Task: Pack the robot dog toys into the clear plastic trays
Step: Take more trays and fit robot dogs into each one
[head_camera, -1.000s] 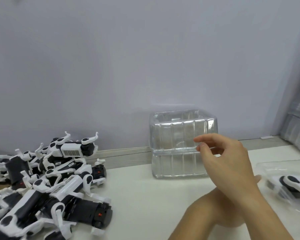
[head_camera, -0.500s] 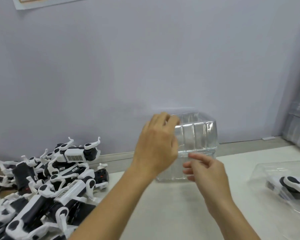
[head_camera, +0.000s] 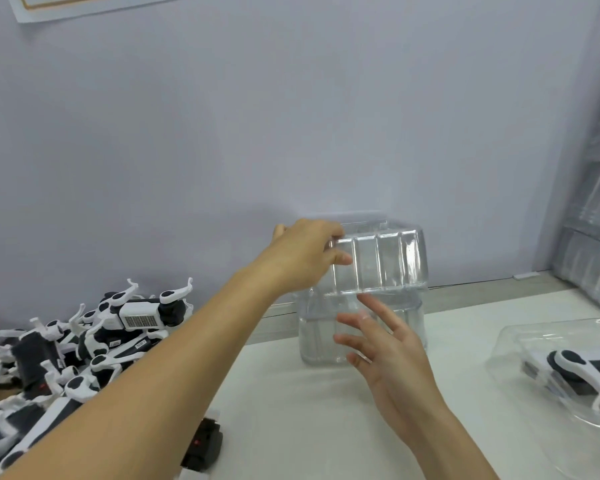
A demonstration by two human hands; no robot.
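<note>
At the wall: left hand grips the top ribbed clear plastic tray of the stack.
Right hand, fingers spread, hovers before the lower tray, probably to steady it.

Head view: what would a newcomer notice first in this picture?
First, the stack of clear plastic trays at the wall in the centre: the left hand grips its top tray while the right hand is open before the lower part. Next, the pile of robot dog toys at left, and one packed toy under clear plastic at right.
</note>
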